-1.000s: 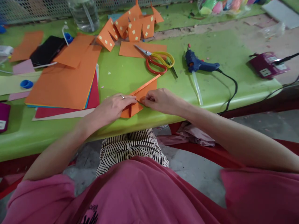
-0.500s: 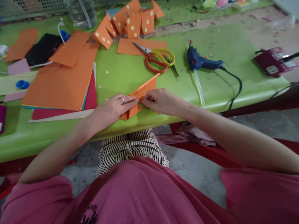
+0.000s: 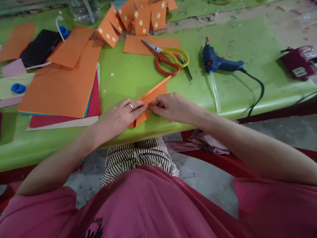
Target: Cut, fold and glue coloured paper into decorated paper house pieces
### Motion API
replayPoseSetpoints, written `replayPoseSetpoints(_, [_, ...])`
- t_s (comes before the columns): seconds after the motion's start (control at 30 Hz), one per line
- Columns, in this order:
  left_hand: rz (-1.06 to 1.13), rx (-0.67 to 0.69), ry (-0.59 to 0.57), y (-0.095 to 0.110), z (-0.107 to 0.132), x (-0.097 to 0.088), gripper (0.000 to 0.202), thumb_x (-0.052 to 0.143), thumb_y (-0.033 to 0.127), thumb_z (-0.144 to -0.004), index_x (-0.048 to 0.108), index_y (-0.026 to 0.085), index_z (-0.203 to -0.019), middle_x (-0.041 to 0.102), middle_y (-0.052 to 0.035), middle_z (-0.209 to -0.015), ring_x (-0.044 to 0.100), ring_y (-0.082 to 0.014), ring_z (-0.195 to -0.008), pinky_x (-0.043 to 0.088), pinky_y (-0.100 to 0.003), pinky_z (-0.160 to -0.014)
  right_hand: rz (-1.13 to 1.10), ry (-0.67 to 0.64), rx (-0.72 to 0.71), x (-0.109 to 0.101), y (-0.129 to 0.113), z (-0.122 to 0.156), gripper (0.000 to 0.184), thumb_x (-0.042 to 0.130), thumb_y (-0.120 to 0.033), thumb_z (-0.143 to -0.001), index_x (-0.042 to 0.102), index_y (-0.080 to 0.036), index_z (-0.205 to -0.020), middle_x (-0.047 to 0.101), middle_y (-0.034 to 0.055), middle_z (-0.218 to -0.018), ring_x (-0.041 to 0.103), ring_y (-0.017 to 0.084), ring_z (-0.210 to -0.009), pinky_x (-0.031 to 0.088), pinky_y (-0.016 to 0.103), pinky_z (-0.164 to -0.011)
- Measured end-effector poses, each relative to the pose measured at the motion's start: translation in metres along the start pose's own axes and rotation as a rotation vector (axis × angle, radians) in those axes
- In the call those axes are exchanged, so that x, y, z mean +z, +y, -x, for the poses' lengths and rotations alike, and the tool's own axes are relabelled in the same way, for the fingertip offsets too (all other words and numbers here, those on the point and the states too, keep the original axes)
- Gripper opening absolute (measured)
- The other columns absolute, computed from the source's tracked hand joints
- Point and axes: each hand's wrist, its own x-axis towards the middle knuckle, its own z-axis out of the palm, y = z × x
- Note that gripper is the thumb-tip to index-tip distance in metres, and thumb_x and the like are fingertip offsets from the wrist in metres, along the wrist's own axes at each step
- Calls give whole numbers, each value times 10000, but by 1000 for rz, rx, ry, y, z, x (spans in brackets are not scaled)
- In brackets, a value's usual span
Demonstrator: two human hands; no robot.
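Two hands meet on the folded orange paper (image 3: 155, 94) at the green table's (image 3: 128, 77) near edge: my left hand (image 3: 119, 115) presses it flat, fingers stretched out, while my right hand (image 3: 173, 107) pinches its crease. Scissors (image 3: 169, 59) and a glue gun (image 3: 218, 62) lie farther back.

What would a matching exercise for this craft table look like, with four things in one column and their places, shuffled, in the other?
Things:
1. scissors
2. glue gun
3. folded orange paper
4. stack of coloured sheets

Places:
A. between the left hand and the right hand, at the near edge of the table
B. left of both hands, orange on top
C. blades on a flat orange sheet
D. right of the scissors, with a black cord trailing

Pairs: 1-C, 2-D, 3-A, 4-B.
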Motion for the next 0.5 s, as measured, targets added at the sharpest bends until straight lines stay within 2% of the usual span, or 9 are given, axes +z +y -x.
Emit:
replayPoseSetpoints(0.1, [11,0,-13,-1,-2,-1,499,415,2,-944,557,87,-1415,619,-143,-1393,608,-262,-1153,549,-411,-1008,-1,-2,0,1,1,-1,207,550,-307,-928,642,-178,-795,622,-9,-599,572,133,-589,351,261,-612])
replayPoseSetpoints(0.23, [3,-2,-35,0,-4,-4,474,388,20,-964,589,102,-1385,646,-139,-1365,620,-241,-1150,548,-377,-996,-34,34,20,2,2,0,107,624,-278,-885,640,-176,-914,672,6,-711,557,126,-585,363,257,-606])
replayPoseSetpoints(0.37, [-42,-18,-25,3,-5,-4,505,400,26,-956,582,167,-1405,679,-109,-1330,637,-245,-1114,565,-376,-928,-57,44,10,4,2,2,97,626,-269,-895,634,-185,-941,679,11,-727,552,134,-587,369,266,-618])
replayPoseSetpoints(0.5, [-55,-15,-10,6,-9,-1,424,439,66,-962,662,177,-1305,701,-123,-1270,653,-252,-1058,555,-403,-926,-22,41,7,4,2,-1,119,627,-297,-906,626,-182,-935,675,21,-726,547,140,-590,363,269,-613])
